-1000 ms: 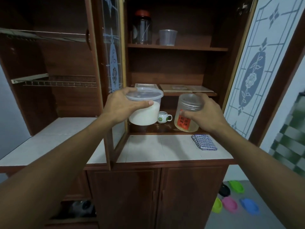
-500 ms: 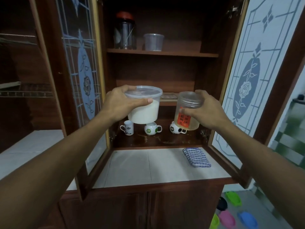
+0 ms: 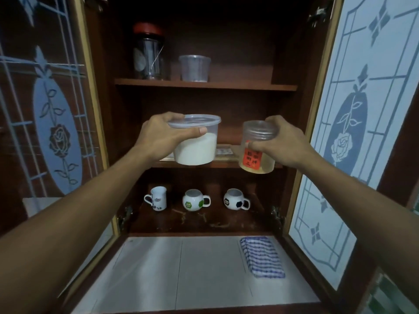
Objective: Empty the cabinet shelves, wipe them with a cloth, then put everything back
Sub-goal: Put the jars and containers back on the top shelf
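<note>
Held, 2 items, both raised before the middle shelf [image 3: 226, 164]:
- 1 lidded tub [image 3: 197, 152] of white powder, left hand [image 3: 158, 138] curled round its rim.
- 1 red-labelled jar [image 3: 257, 157], right hand [image 3: 285, 141] curled round its cap.

Above the grips, top shelf [image 3: 249, 87]: 1 red-lidded dark jar [image 3: 149, 55], 1 clear cup [image 3: 194, 68].
Below the grips, bottom shelf [image 3: 204, 220]: 3 mugs [image 3: 195, 200] in a row.
Below the right grip, on the counter [image 3: 181, 268]: 1 folded checked cloth [image 3: 261, 257].

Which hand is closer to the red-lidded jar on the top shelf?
Left. The left hand is almost straight below the red-lidded jar; the right hand is below, far to its right.
</note>
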A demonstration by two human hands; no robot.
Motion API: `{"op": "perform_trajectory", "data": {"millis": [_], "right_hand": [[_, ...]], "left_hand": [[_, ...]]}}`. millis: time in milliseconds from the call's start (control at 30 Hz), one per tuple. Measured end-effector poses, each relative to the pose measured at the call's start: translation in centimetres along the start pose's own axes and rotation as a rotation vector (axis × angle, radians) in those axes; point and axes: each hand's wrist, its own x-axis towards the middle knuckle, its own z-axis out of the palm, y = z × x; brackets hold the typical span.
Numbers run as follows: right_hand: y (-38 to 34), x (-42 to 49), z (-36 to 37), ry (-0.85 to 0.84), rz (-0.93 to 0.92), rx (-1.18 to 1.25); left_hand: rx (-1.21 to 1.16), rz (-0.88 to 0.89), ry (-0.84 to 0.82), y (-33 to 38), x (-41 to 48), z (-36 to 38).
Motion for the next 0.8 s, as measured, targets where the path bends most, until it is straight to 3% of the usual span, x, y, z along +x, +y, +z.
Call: {"op": "perform_trajectory", "data": {"millis": [533,800], "right_hand": [[-2.5,12.0,-5.1,0.143,-0.019,-0.001],[-3.8,19.5,-9.4,0.2,-0.024,-0.041]], "left_hand": [[-0.118,0.111,-0.075,6.4,14.6,0.0],[-0.041,0.156,0.014,9.9,21.0,0.8]]}}
